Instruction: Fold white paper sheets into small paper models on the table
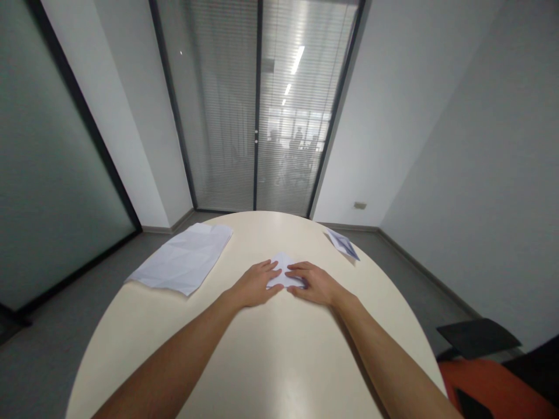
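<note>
A small folded sheet of white paper (pixel 282 262) lies on the table in front of me, its top coming to a point. My left hand (pixel 258 283) rests on its left side, fingers spread and pressing down. From the other side my right hand (pixel 315 283) lies on the paper's right part, fingers also apart. The fingertips of both hands nearly meet over the middle and hide much of the lower part of the paper.
A large creased white sheet (pixel 186 259) lies at the left edge of the round cream table (pixel 279 361). Near the right edge is a folded paper piece (pixel 343 244). A red-seated chair (pixel 493 387) stands at lower right. Beyond the table is a glass partition with blinds (pixel 227 116).
</note>
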Available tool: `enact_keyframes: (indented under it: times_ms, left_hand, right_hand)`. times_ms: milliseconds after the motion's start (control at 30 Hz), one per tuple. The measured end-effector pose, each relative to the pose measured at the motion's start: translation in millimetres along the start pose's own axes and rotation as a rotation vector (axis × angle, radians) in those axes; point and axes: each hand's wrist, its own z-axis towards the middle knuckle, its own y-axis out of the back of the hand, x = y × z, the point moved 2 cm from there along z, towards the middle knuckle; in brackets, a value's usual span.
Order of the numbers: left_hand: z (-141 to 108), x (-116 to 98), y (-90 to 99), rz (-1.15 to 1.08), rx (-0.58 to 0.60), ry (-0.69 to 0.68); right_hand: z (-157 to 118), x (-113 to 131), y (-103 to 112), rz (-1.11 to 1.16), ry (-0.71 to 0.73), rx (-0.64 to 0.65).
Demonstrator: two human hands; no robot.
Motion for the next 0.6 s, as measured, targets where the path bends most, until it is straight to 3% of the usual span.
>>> enact_keyframes:
  times_ms: [267,600]
  left_hand:
    - [1,-1,6.2,-0.041,-0.123,0.018]
    - [-1,-1,9.5,-0.036,-0.142,-0.018]
  right_hand:
    - [0,3,5,0.036,-0.058,0.024]
    - [-1,-2,5,0.082,-0.005,0.035]
